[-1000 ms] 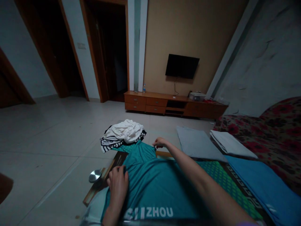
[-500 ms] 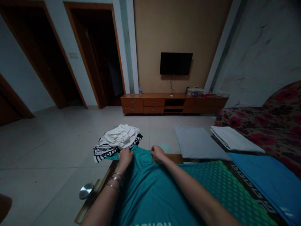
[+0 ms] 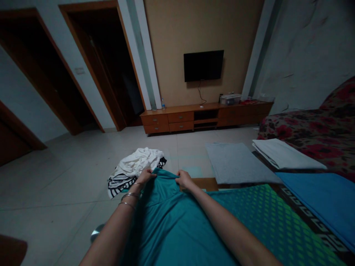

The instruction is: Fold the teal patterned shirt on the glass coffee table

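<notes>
A teal garment (image 3: 177, 221) with a green patterned part lies spread across the near side of the table. My left hand (image 3: 146, 176), with bangles on the wrist, pinches its far edge near the left corner. A short way to the right, my right hand (image 3: 183, 178) is closed on the same edge, so the cloth is drawn between both hands. Just beyond my left hand is a crumpled heap of white cloth (image 3: 138, 162), with black-and-white striped fabric (image 3: 119, 183) under it.
Folded grey cloth (image 3: 238, 162), folded white cloth (image 3: 285, 153) and blue cloth (image 3: 318, 199) lie at the right. Behind them is a flowered sofa (image 3: 310, 129). A low wooden cabinet (image 3: 180, 122) stands along the far wall. A round metal object (image 3: 97, 232) is at the lower left.
The view has tilted and shifted slightly. My left hand has moved a little to the left, and the teal edge between my hands now looks raised and pulled straighter.
</notes>
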Tool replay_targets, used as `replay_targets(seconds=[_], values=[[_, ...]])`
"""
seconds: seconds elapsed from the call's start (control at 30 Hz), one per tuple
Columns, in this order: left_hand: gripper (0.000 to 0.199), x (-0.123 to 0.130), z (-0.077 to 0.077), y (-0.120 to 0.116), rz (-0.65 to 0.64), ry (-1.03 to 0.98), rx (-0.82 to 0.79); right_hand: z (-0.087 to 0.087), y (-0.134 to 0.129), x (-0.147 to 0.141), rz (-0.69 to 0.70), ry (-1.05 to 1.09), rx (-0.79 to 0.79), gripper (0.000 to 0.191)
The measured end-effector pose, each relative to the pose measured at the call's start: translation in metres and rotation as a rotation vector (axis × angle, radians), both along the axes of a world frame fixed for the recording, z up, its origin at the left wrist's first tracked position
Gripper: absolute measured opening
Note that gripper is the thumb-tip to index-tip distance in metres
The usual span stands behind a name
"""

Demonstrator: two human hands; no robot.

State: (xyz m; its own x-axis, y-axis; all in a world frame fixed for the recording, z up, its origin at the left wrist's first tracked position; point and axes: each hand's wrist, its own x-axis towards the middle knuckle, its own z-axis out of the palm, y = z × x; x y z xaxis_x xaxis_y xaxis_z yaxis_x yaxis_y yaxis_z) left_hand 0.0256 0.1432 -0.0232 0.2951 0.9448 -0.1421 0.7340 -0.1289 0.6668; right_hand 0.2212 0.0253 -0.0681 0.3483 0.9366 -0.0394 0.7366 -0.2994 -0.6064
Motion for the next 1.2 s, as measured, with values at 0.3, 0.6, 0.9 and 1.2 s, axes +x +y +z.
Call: replay_targets(seconds=[0.3, 0.6, 0.9, 1.2], values=[[0.033, -0.011, -0.008, -0.005, -0.057, -0.104, -0.055, -0.004, -0.012, 0.003, -0.005, -0.048, 0.128, 0.025], [0.035, -0.105, -0.006, -0.068, -0.117, 0.235, -0.102, 0.006, -0.097, 0.021, 0.256, -0.257, 0.376, 0.026], [0.027, -0.096, -0.026, -0.129, 0.077, 0.509, 0.189, -0.029, -0.138, 0.022, 0.380, -0.364, 0.348, 0.033], [0.044, -0.091, -0.018, -0.151, 0.073, 0.601, 0.323, -0.020, -0.141, 0.021, 0.373, -0.352, 0.344, 0.035]])
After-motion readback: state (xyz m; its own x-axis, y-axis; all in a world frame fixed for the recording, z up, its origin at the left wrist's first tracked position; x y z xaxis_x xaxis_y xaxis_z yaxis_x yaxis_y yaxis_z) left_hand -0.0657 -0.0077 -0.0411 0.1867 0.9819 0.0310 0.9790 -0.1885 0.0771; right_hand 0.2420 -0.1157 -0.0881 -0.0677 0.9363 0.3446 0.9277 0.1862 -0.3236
